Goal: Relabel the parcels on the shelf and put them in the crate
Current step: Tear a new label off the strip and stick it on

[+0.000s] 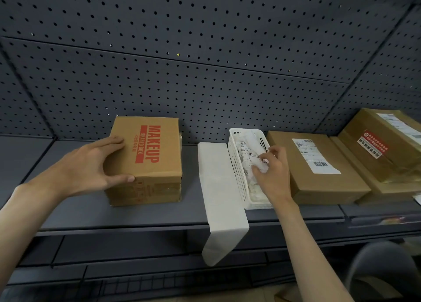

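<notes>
My left hand (91, 165) clamps the MAKEUP parcel (145, 158) on the shelf (145, 215); my right hand (271, 171) pinches a crumpled label (259, 162) in the white basket (239, 174). Creased, it may stick badly.

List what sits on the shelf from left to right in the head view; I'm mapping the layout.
MAKEUP box → white paper strip → white basket → labelled brown parcel → taped parcel.

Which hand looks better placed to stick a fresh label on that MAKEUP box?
Probably the right hand: it already pinches a crumpled label in the white basket. The left hand grips the MAKEUP box, steadying it.
</notes>
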`<state>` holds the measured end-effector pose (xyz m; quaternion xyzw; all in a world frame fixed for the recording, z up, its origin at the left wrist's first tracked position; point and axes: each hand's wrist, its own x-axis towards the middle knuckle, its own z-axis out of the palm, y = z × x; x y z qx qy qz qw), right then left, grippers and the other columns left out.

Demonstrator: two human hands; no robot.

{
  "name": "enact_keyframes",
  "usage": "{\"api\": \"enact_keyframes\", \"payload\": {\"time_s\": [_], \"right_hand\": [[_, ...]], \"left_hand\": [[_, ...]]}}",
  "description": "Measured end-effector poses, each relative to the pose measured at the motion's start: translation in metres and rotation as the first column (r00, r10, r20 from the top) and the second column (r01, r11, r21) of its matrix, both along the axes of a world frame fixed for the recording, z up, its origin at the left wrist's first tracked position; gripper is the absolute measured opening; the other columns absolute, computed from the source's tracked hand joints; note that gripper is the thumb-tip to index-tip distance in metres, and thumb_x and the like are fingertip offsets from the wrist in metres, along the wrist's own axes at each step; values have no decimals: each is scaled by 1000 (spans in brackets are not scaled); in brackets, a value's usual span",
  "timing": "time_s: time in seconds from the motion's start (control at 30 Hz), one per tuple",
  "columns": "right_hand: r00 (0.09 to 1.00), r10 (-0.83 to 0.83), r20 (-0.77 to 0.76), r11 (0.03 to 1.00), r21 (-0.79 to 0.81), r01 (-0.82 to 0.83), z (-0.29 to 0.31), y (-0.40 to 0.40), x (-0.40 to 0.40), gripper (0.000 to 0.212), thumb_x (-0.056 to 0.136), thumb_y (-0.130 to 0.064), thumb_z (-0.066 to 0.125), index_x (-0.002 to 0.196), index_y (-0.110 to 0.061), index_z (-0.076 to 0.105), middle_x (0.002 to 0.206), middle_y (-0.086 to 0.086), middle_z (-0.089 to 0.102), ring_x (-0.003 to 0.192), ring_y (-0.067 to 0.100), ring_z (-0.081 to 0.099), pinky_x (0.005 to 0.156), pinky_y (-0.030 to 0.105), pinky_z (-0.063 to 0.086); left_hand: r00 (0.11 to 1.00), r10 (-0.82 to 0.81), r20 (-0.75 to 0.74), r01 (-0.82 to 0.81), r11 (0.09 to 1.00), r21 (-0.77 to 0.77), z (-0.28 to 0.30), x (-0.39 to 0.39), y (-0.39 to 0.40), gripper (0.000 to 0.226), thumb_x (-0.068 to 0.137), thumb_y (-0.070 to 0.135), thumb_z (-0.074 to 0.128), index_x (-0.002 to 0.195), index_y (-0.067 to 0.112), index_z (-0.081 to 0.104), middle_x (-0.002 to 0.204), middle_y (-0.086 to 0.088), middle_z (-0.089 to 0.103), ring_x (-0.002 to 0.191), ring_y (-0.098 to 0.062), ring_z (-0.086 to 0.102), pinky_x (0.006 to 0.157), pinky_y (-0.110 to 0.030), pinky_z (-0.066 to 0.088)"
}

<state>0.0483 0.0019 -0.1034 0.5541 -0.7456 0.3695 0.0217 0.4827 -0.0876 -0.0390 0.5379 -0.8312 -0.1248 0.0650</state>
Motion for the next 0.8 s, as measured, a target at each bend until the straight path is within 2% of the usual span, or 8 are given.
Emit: {"api": "enact_keyframes", "payload": {"time_s": [0.1, 0.2, 0.3, 0.4, 0.5, 0.6, 0.7, 0.8], "right_hand": [[994, -4, -105, 995, -101, -7, 6, 1, 10, 20, 85, -9, 78, 104, -5, 71, 126, 6, 57, 117, 19, 53, 84, 29, 48], [967, 165, -195, 978, -91, -186, 12, 0, 30, 18, 87, -7, 75, 105, -6, 73, 110, 5, 69, 107, 21, 60, 92, 31, 46], [847, 408, -341, 912, 199, -359, 13, -4, 53, 24, 89, -10, 72, 113, -5, 74, 111, 8, 73, 105, 27, 66, 96, 38, 48], [730, 545, -413, 811, 479, -335, 9, -11, 77, 20, 95, -13, 62, 110, -2, 69, 115, 11, 69, 109, 33, 63, 94, 40, 45], [726, 564, -393, 732, 645, -219, 1, -20, 92, 25, 99, -15, 58, 119, 0, 60, 127, 16, 60, 118, 36, 59, 94, 43, 46], [761, 542, -355, 696, 697, -170, -10, -23, 93, 30, 104, -15, 52, 129, 1, 54, 140, 18, 52, 127, 37, 54, 98, 46, 46], [785, 501, -365, 742, 648, -172, -15, -22, 92, 17, 102, -9, 53, 115, -2, 61, 123, 16, 62, 115, 37, 61, 81, 41, 45], [768, 466, -439, 804, 572, -162, -15, -18, 92, 10, 93, 1, 61, 94, -8, 65, 101, 13, 69, 93, 34, 68, 66, 36, 37]], "left_hand": [[1000, -23, -5, 22, 999, -41, 2, -6, 5, 107, 67, 84, 62, 153, 27, 36, 161, 16, 29, 145, -14, 34, 115, -43, 36], [998, -60, 1, 60, 995, -86, 5, -15, 8, 93, 75, 68, 69, 153, 28, 38, 160, 13, 33, 145, -13, 34, 116, -41, 35], [996, -87, -2, 87, 992, -90, 8, -26, 9, 97, 70, 80, 52, 151, 28, 41, 158, 13, 36, 144, -13, 37, 117, -41, 36], [993, -114, -28, 111, 989, -99, 9, -45, 12, 94, 75, 82, 49, 151, 28, 42, 157, 12, 38, 145, -13, 36, 117, -40, 36], [986, -146, -78, 140, 987, -77, 9, -70, 15, 83, 82, 68, 60, 150, 23, 45, 156, 8, 41, 146, -13, 35, 118, -34, 31], [977, -181, -113, 174, 982, -71, 7, -90, 16, 88, 76, 74, 48, 145, 19, 51, 152, 4, 48, 141, -14, 41, 118, -36, 35], [973, -202, -112, 192, 977, -93, 4, -107, 15, 83, 78, 69, 45, 142, 18, 54, 147, 3, 54, 137, -15, 48, 114, -41, 40], [964, -227, -136, 212, 970, -117, 5, -126, 19, 68, 85, 56, 54, 140, 17, 57, 141, 3, 59, 132, -17, 53, 110, -41, 45]]}}
